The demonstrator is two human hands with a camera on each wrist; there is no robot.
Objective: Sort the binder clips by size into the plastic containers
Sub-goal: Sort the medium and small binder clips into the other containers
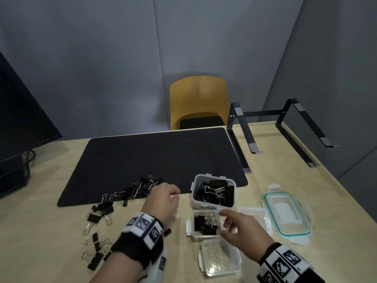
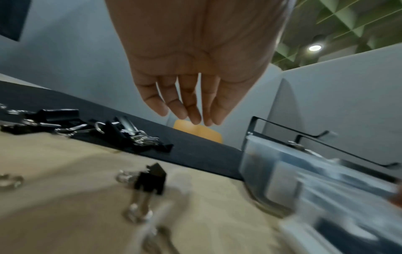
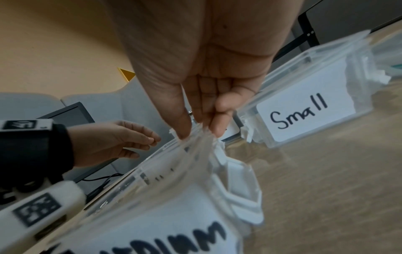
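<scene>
Black binder clips lie in a loose pile (image 1: 140, 187) (image 2: 121, 132) on the mat's near edge, and more are scattered on the table (image 1: 100, 211). My left hand (image 1: 171, 193) (image 2: 191, 110) hovers beside the pile with its fingers straight and holds nothing. A single clip (image 1: 167, 231) (image 2: 150, 182) lies under that wrist. Three clear containers stand in a column: the far one (image 1: 212, 176) holds big clips, the middle one (image 1: 190, 225) holds smaller clips, the near one (image 1: 201, 260) looks clear inside. My right hand (image 1: 228, 222) (image 3: 202, 127) reaches the rim of the tub labelled Medium (image 3: 174, 232); I see no clip in its fingers.
A tub labelled Small (image 3: 304, 113) stands to the right of my right hand. A teal-rimmed lid (image 1: 287, 213) and a clear lid (image 1: 255, 216) lie on the right. The black mat (image 1: 159, 156), a laptop stand (image 1: 281, 123), a monitor (image 1: 20, 111) and a yellow chair (image 1: 197, 103) lie further off.
</scene>
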